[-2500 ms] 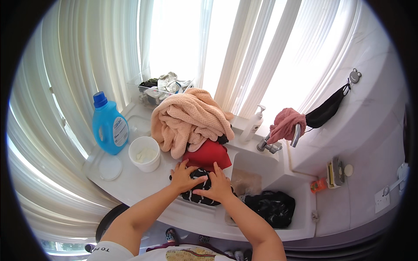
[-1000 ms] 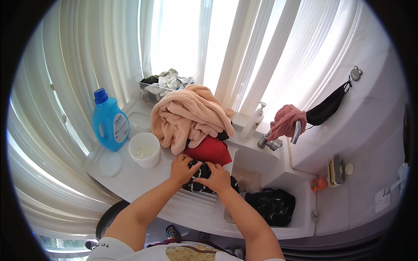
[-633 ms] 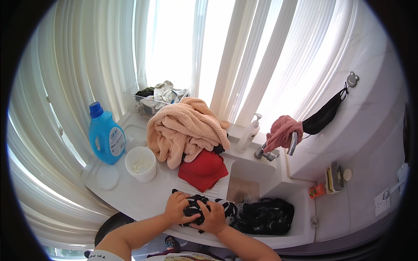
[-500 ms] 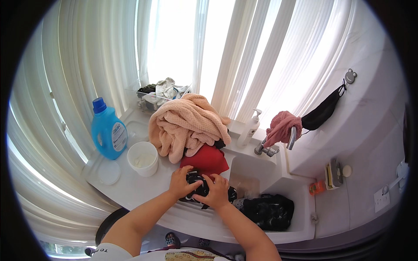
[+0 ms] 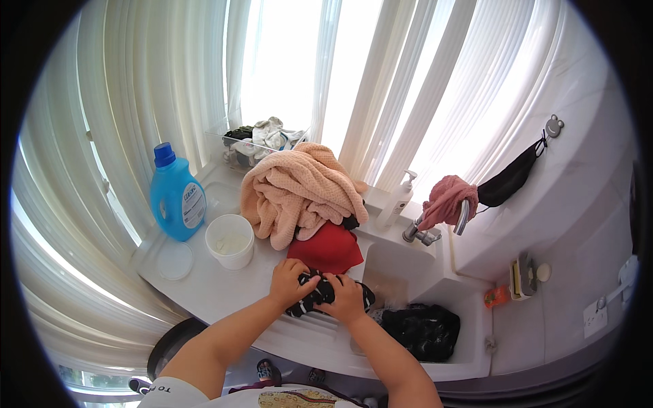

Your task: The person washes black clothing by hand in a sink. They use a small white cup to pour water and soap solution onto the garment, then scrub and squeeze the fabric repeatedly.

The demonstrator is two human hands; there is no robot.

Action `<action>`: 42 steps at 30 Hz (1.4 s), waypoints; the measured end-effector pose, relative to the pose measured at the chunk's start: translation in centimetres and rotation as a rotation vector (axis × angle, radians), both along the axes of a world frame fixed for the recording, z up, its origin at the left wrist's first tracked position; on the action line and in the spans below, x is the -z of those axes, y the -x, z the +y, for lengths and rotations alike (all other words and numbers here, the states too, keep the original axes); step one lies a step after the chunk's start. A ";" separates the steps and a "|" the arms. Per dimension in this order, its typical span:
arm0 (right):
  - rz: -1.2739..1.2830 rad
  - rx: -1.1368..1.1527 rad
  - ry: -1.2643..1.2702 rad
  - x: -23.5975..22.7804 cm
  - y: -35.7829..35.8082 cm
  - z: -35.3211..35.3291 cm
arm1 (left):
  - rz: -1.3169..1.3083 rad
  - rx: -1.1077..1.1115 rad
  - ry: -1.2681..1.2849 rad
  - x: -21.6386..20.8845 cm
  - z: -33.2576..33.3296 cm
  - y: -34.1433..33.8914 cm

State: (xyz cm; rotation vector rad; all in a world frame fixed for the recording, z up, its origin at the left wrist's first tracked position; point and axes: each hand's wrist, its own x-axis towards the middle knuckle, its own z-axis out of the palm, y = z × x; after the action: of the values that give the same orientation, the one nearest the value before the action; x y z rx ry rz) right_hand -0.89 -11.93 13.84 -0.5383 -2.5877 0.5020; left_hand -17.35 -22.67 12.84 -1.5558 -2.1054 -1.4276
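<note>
Black-and-white patterned cloth (image 5: 320,293) bunched in two hands on the ribbed counter (image 5: 314,325), just left of the sink (image 5: 471,340).
Left hand (image 5: 286,280) and right hand (image 5: 345,298) grip it side by side, fingers curled over it, thumbs pointing inward; a red cloth (image 5: 328,247) lies just beyond, against a peach towel (image 5: 299,194), with a white tub (image 5: 232,260) and blue bottle (image 5: 174,197) to the left and black fabric (image 5: 423,332) in the sink.

A black cloth (image 5: 318,294) with white markings lies bunched in a crumpled roll on the ribbed white washboard (image 5: 326,324), beside the sink basin (image 5: 403,262).
</note>
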 end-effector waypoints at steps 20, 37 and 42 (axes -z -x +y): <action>-0.247 0.177 0.121 -3.0 2.9 -1.7 | 0.006 -0.079 0.197 0.1 0.1 2.2; -0.266 0.061 0.150 -2.7 1.4 -1.3 | 0.065 -0.042 0.142 -0.6 -1.5 1.4; 0.098 -0.110 -0.126 -1.4 -4.7 -6.1 | 0.021 0.196 -0.046 -1.7 -8.4 -3.6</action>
State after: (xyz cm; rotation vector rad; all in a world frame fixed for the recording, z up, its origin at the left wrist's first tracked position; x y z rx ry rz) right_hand 3.76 -18.07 15.28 -0.3221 -2.5442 0.3869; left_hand -13.78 -31.02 14.56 -1.7935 -1.9394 -1.5004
